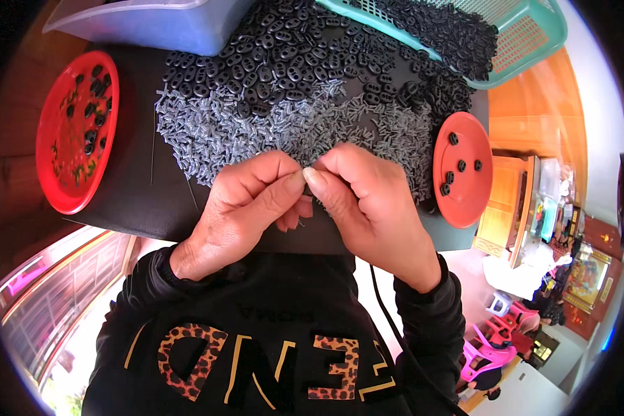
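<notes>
My left hand and my right hand meet at the fingertips above the near edge of a dark tabletop. Thumbs and forefingers of both are pinched together; whatever they hold is too small or too covered to name. Just beyond my fingers spreads a heap of tiny grey spring-like pieces. Behind it lies a pile of black oval two-holed pieces, much like cord-lock parts. Smaller black pieces are heaped at the right of the grey ones.
A red plate with several black pieces stands at the left. On the right, an orange-red plate holds several more. A translucent bin and a green mesh basket with small black parts stand at the back. Thin dark strands lie at left.
</notes>
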A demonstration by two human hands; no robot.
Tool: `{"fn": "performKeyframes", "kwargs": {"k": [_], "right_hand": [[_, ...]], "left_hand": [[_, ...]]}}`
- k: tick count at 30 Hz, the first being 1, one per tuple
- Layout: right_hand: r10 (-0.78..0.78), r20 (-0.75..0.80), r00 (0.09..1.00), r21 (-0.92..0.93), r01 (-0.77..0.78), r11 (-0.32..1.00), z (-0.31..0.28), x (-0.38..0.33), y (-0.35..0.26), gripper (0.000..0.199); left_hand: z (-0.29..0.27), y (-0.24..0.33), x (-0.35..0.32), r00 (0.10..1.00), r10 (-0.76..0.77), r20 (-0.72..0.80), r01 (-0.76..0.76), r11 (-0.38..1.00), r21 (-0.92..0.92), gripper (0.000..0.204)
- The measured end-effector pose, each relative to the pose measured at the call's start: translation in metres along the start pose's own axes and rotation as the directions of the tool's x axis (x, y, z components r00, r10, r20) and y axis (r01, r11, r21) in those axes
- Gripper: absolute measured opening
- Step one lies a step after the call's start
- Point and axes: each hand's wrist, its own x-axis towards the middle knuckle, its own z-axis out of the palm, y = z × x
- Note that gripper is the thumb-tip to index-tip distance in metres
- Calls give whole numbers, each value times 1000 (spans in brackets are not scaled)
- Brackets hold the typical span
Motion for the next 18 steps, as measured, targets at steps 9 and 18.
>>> {"fn": "performKeyframes", "kwargs": {"k": [9,18], "right_hand": [[-128,33,991,-66,130,989,-1,-10,-1,23],[-92,-173,981,-128,70,989,20,-14,-3,13]], "left_hand": [[1,5,4,979,-185,84,203,916,-347,17],[6,-6,0,981,180,-67,-161,962,221,27]]}}
